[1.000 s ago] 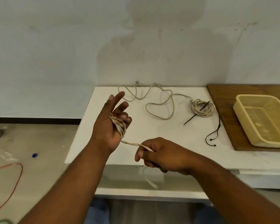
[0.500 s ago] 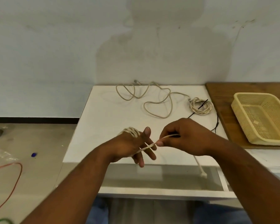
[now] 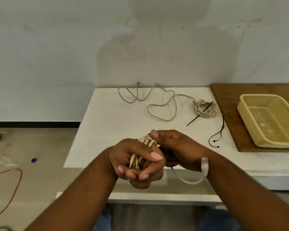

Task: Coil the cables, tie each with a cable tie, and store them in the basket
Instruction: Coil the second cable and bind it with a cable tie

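A beige cable point(image 3: 147, 141) is wound in several turns around my left hand point(image 3: 133, 162), whose fingers curl over the strands at the table's front edge. My right hand point(image 3: 177, 147) grips the same cable right beside the coil. Its free end loops below my right wrist and ends in a white plug point(image 3: 204, 165). A second beige cable point(image 3: 160, 104) lies loose at the back of the white table point(image 3: 107, 124). A coiled cable point(image 3: 206, 108) with a black cable tie point(image 3: 199, 114) through it lies to the right. The yellow basket point(image 3: 274, 120) stands far right.
The basket rests on a wooden board point(image 3: 227, 97). A thin black cord point(image 3: 218, 134) lies by the board's left edge. On the floor at left are a red wire point(image 3: 15, 184) and a small blue object point(image 3: 34, 160). A wall rises behind the table.
My left hand turned over and closed on the coil. My right hand brought the cable in against it, and the plug end rose from below the table edge to my right wrist.
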